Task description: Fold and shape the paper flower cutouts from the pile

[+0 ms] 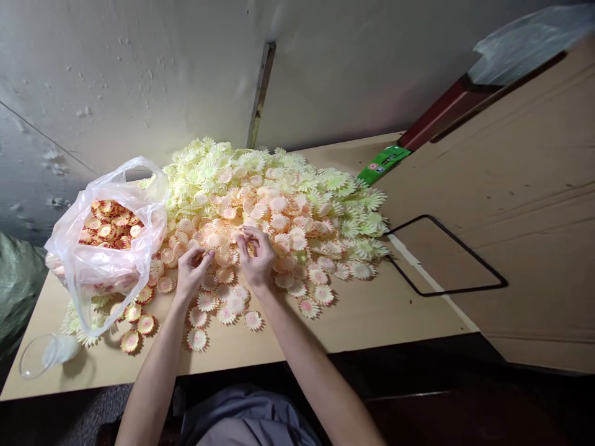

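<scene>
"How do our fingers stand?"

"On our left hand [190,271], thumb and fingertips are drawn close together, and on our right hand [257,255] likewise. We cannot tell whether either pinches anything."

"What lies about them?"

"We have pale pink flowers [214,240] under and around both hands, layered to the right of the plastic bag, [106,265] with some lying singly toward us."

"And past those?"

"We see yellow-green flowers [204,168] heaped to the right of the bag, reaching farther back than it does."

"What does the bag hold?"

"Red-edged flowers, [106,231] showing through its open mouth. More of them lie just in front of it, on our side."

"Farther out?"

"We find a clear cup [59,350] on the table [362,322], on the near side of the bag. Well to the bag's right stands cardboard [525,186]."
</scene>
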Available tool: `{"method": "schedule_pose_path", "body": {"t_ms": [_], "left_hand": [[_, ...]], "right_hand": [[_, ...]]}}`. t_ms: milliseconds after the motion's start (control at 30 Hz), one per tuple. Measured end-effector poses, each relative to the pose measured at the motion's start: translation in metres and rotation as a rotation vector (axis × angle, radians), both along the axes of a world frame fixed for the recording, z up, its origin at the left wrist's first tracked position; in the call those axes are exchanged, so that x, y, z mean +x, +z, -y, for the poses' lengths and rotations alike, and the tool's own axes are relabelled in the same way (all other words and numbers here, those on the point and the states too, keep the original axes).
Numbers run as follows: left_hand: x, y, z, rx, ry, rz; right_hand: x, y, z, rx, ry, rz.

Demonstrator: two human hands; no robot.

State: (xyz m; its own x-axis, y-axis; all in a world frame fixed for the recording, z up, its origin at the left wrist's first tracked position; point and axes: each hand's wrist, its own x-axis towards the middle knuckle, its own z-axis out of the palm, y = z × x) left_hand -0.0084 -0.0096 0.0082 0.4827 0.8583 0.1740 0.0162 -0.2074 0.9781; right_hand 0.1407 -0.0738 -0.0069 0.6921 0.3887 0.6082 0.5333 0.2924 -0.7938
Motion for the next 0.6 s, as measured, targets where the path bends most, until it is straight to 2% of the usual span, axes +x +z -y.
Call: {"method": "schedule_pose_path", "body": {"t_ms": [133,333,467,600], "left_hand": [[0.002,-0.001,0.003,0.138,0.027,0.008],[0.006,0.001,0.004,0.6,0.074,-0.065],[0.001,0.016,0.004,0.816,0.065,-0.19],[-0.039,0.04,0.023,0.897,0.075,-0.295]], "right_hand": [[-0.006,0.004,0.003,0.023,-0.03,0.164],[-0.009,0.001,0.007,-0.011,-0.064,0.295],[-0.012,-0.001,0.008,0.011,-0.054,0.323],[-0.014,0.003,0.01,0.055,-0.053,0.331]]}}
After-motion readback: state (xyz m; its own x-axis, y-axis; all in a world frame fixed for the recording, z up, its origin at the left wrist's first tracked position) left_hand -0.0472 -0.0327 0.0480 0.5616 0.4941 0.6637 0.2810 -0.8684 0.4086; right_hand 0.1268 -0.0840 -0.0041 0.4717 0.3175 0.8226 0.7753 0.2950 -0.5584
